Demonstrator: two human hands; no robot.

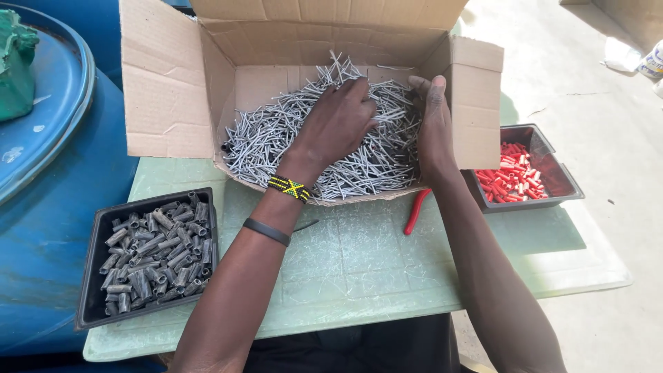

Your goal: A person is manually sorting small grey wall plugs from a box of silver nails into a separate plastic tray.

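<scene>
An open cardboard box [166, 83] lies on its side on a pale green table [359, 269], and a heap of thin grey nails [266, 138] spills across its lower wall. My left hand [336, 124] lies palm down on the nail heap with its fingers curled into the nails; whether it grips any is hidden. A beaded wristband and a black band circle that wrist. My right hand [431, 121] stands edge-on at the right end of the heap, fingers straight and together, pressed against the nails near the box's right flap.
A black tray of dark grey plastic plugs [148, 252] sits at the table's left front. A black tray of red plugs [514, 176] sits at the right. Red-handled pliers [416, 211] poke out under the box. A blue drum [48, 179] stands left.
</scene>
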